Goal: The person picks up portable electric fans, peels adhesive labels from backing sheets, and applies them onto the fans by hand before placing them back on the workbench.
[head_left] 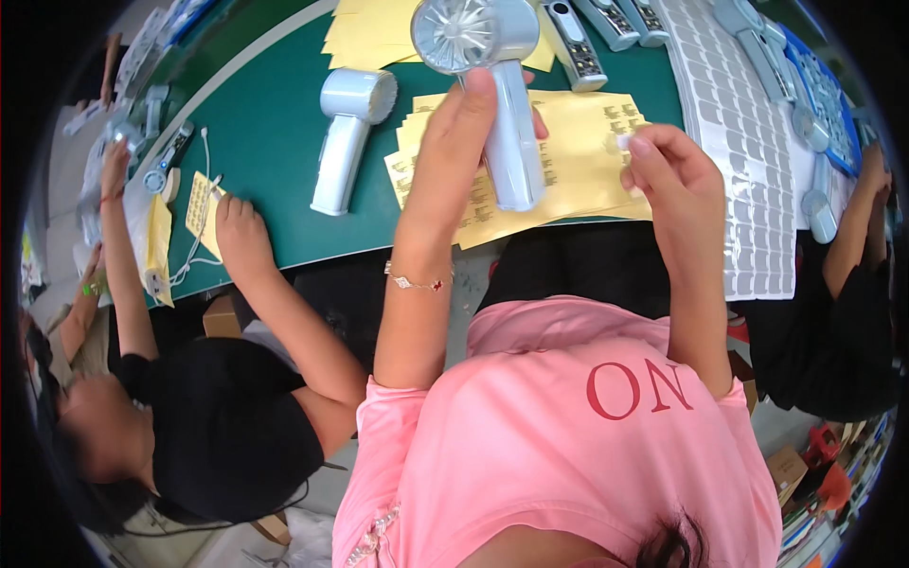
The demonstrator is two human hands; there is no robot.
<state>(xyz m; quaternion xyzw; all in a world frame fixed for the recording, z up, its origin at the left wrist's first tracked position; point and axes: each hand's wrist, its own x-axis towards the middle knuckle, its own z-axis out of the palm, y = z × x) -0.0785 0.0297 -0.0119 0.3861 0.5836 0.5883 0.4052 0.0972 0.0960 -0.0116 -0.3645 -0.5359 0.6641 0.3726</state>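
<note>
My left hand (464,123) is closed around the handle of a light blue handheld fan (512,142), its round grille at the top. The fan is held up over a stack of printed yellow sheets (578,180). To its right, my right hand (674,170) pinches a small white sticker (624,142) between thumb and forefinger. A second light blue handheld fan (345,142) lies on the green table, left of my left hand. Just right of my right hand is a sheet of grey-and-white stickers (748,142).
More fans (574,47) lie at the table's far side, some with bare circuit boards. A blue tray (826,104) of fan parts stands at the right. On the left, a co-worker's hand (241,232) is beside a white cable (199,218). Another person works at the right edge.
</note>
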